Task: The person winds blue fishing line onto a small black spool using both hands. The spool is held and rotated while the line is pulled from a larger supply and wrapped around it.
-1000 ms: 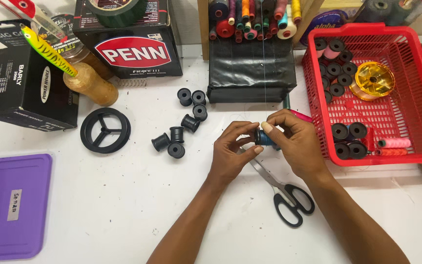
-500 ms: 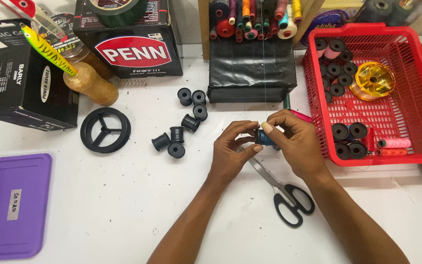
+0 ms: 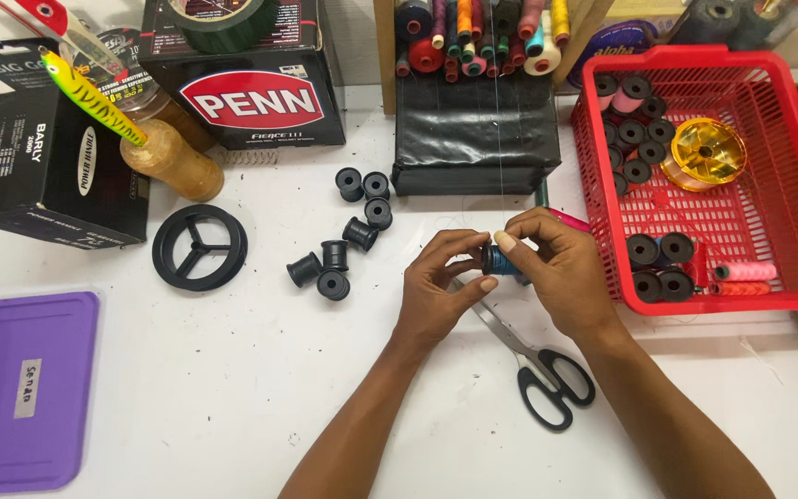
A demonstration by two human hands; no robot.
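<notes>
Head view: my left hand (image 3: 438, 291) and right hand (image 3: 556, 268) both pinch 1 blue-wound bobbin (image 3: 500, 260) between fingertips above the surface (image 3: 233, 388), its long axis running hand to hand; scissors (image 3: 533, 365) lie just below.

Small spool (image 3: 501, 260) held between both hands, scissors (image 3: 536, 368) just below, loose bobbins (image 3: 344, 242) to the left — basket (image 3: 791, 199) to the right, box lid (image 3: 22, 388) far left.

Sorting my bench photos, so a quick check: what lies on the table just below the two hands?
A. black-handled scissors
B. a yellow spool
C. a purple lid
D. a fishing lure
A: the black-handled scissors lie on the white table, just below both hands pinching a small blue spool.
</notes>
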